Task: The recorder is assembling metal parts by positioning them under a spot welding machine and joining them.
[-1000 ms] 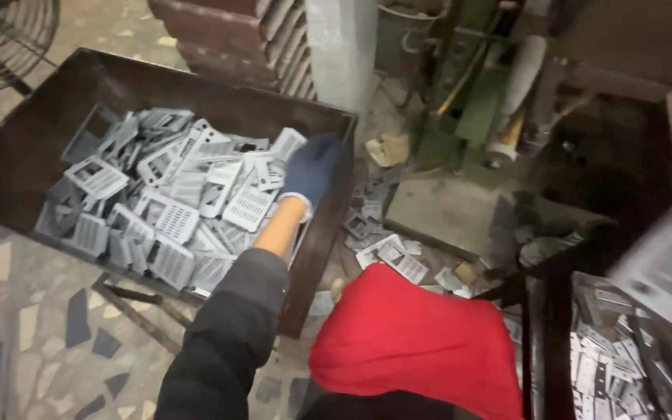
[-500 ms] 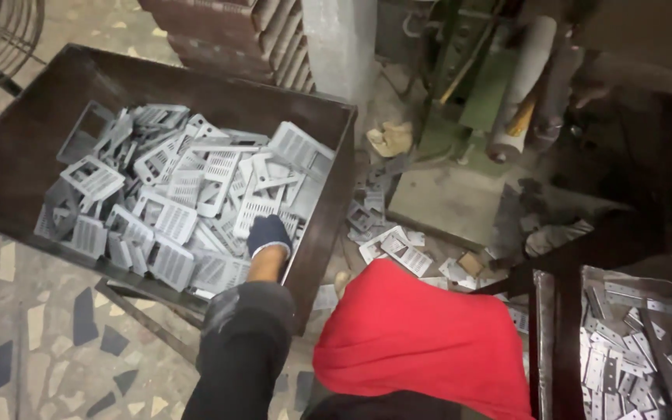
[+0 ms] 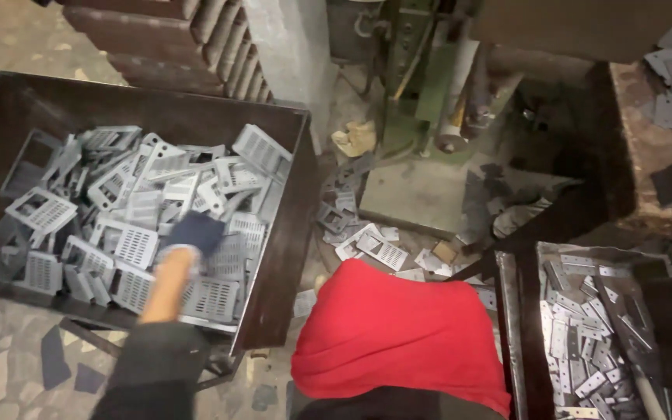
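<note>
I see my left hand [image 3: 194,233] in a dark blue glove resting on the grey perforated sheet-metal parts [image 3: 130,214] in the dark metal bin [image 3: 285,233], at 9 o'clock of the red cloth [image 3: 402,334]. The blur hides its fingers, so I cannot tell how open they are. My right hand is out of view.

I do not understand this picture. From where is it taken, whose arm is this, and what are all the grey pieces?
The picture comes from a camera worn on a person's head, looking down. The arm at lower left is that person's own left arm; the left hand, in a dark glove, reaches into a dark metal bin and rests on grey perforated metal parts. Whether it grips one is not clear. The right hand is not in view. The red cloth covers the person's lap. At right, a second bin holds small flat metal plates. Some parts lie scattered on the floor near a green machine.
</note>
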